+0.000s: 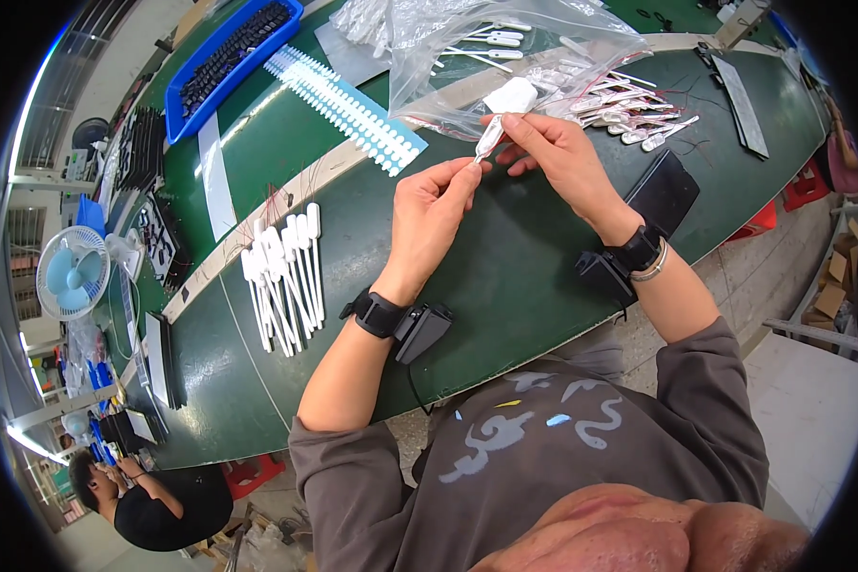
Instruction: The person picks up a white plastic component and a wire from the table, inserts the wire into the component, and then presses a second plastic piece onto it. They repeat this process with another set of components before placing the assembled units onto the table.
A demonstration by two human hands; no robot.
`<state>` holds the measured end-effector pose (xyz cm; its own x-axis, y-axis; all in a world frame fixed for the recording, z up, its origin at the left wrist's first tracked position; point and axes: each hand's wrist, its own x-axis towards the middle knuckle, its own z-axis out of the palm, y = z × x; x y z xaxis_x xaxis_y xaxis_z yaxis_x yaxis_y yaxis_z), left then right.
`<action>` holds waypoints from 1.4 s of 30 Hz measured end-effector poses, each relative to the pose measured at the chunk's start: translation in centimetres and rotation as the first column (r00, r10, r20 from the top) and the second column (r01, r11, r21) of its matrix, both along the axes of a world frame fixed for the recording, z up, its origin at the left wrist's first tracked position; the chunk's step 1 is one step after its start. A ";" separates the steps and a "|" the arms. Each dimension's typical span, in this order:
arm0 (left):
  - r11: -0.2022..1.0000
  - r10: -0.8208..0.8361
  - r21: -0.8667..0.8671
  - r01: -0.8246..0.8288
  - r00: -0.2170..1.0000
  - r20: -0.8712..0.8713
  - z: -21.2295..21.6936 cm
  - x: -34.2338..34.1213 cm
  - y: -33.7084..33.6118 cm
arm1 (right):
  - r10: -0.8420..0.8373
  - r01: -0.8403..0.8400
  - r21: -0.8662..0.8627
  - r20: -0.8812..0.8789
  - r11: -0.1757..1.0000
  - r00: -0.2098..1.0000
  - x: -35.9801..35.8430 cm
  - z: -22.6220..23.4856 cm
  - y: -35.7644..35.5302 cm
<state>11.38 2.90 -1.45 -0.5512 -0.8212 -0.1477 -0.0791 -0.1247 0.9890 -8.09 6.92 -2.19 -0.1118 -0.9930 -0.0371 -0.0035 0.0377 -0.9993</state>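
Presently both hands are raised above the green tabletop point(505, 276), working one small white plastic piece point(489, 139) between them. The right hand point(553, 153) pinches the upper end of this piece between thumb and fingertips, its fingers closed on it; the left hand point(429, 214) is closed too, its thumb and forefinger meeting the lower tip, seemingly to steady it. Whether a fine wire runs from the piece cannot be told.

A clear plastic bag point(505, 48) of similar parts lies open just beyond the hands, within easy reach. A loose row of white sticks point(284, 272) rests on the tabletop to the left, apparently set aside together. Farther left lie a pale blue strip of white tips point(348, 105) and a blue tray point(229, 57) of dark parts.
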 end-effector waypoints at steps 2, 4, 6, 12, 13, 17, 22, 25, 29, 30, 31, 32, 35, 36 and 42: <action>1.000 0.009 -0.019 -0.009 1.000 0.010 -0.1 -0.1 0.1 | -0.005 0.005 -0.019 0.024 1.000 1.000 0.2 0.1 0.1; 0.998 0.023 -0.057 -0.022 0.999 0.027 -0.3 -0.2 0.2 | -0.007 0.008 -0.028 0.035 1.000 0.999 0.3 0.2 0.1; 0.997 0.026 -0.071 -0.023 0.999 0.036 -0.6 -0.2 0.2 | 0.003 0.002 -0.061 0.090 0.998 0.996 0.6 0.6 0.1; 0.991 0.041 -0.130 -0.032 0.997 0.070 -0.7 -0.3 0.4 | 0.016 -0.008 -0.096 0.079 0.995 0.997 0.4 0.6 0.2; 0.991 0.041 -0.130 -0.032 0.997 0.070 -0.6 -0.3 0.4 | 0.020 -0.013 -0.092 0.077 0.996 0.997 0.4 0.6 0.1; 0.992 0.037 -0.123 -0.025 0.995 0.089 -0.6 -0.2 0.4 | 0.030 -0.024 -0.086 0.072 0.996 0.997 0.3 0.6 0.1; 0.994 0.017 -0.110 -0.010 0.998 0.068 -0.8 -0.2 0.3 | 0.029 -0.022 -0.078 0.098 0.997 0.995 0.3 0.6 0.1; 0.997 0.004 -0.082 0.001 0.998 0.056 -0.8 -0.3 0.3 | 0.025 -0.016 -0.066 0.127 0.998 0.992 0.3 0.7 0.1; 0.997 0.006 -0.071 -0.003 0.999 0.041 -1.1 -0.3 0.3 | 0.017 -0.009 -0.051 0.167 0.999 0.986 0.3 0.9 0.1; 0.998 -0.001 -0.062 0.004 0.999 0.040 -1.2 -0.2 0.2 | 0.014 -0.006 -0.045 0.179 0.999 0.984 0.3 0.9 0.1; 0.999 -0.008 -0.053 0.010 0.999 0.040 -1.3 -0.1 0.1 | 0.012 -0.004 -0.040 0.192 0.999 0.981 0.3 0.9 0.0; 0.999 -0.015 -0.045 0.017 0.999 0.040 -1.3 -0.1 0.1 | 0.012 -0.005 -0.040 0.191 0.999 0.982 0.3 0.9 0.0; 0.999 -0.032 0.019 0.032 0.999 -0.003 -0.8 -0.2 0.2 | 0.012 -0.002 -0.068 0.151 0.998 0.988 0.1 0.8 0.0; 0.998 -0.040 0.049 0.041 0.999 -0.024 -0.7 -0.3 0.2 | 0.012 -0.001 -0.067 0.150 0.998 0.989 0.0 0.8 0.0; 0.993 -0.048 -0.104 0.048 0.999 -0.004 -0.8 -0.2 -0.1 | -0.016 0.029 -0.117 0.114 0.993 0.993 0.0 0.2 -0.3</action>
